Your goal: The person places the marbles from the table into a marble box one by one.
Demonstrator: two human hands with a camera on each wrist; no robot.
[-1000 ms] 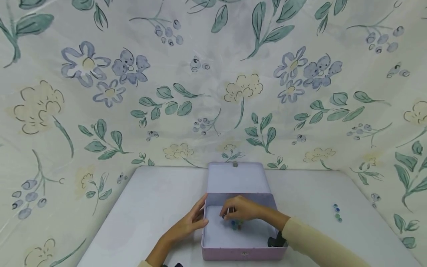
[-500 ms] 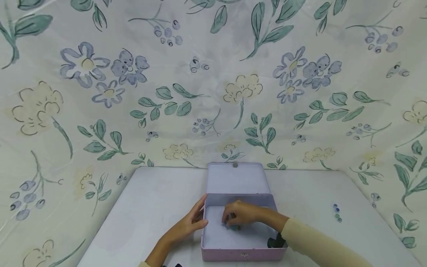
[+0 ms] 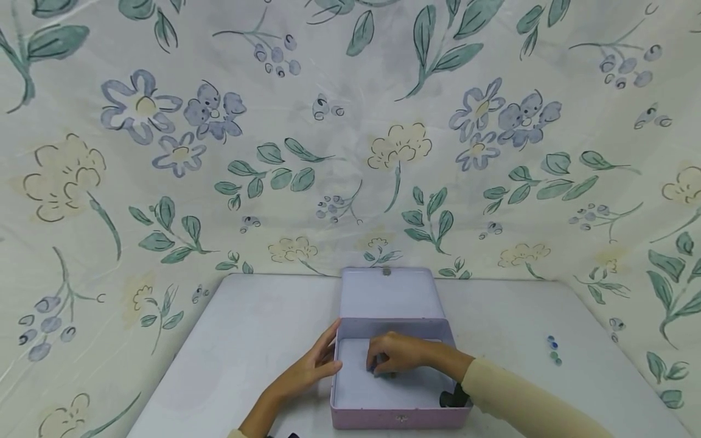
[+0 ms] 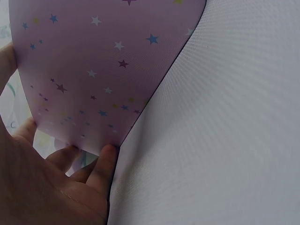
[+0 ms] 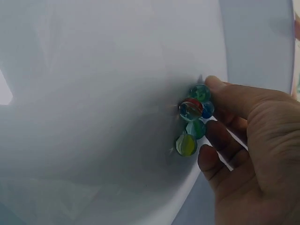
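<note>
The right hand (image 3: 397,353) has dropped onto the glass marbles (image 5: 191,109) inside the open hinged box (image 3: 367,418), whose lid leans toward the desk's (image 3: 274,328) back edge; placing or adjusting appears underway. Whether its bent fingers pinch a marble cannot be determined. The left hand (image 3: 306,368), fingers extended, touches the box's left wall. The head view largely hides the cluster; the desk's front edge is cut off.
</note>
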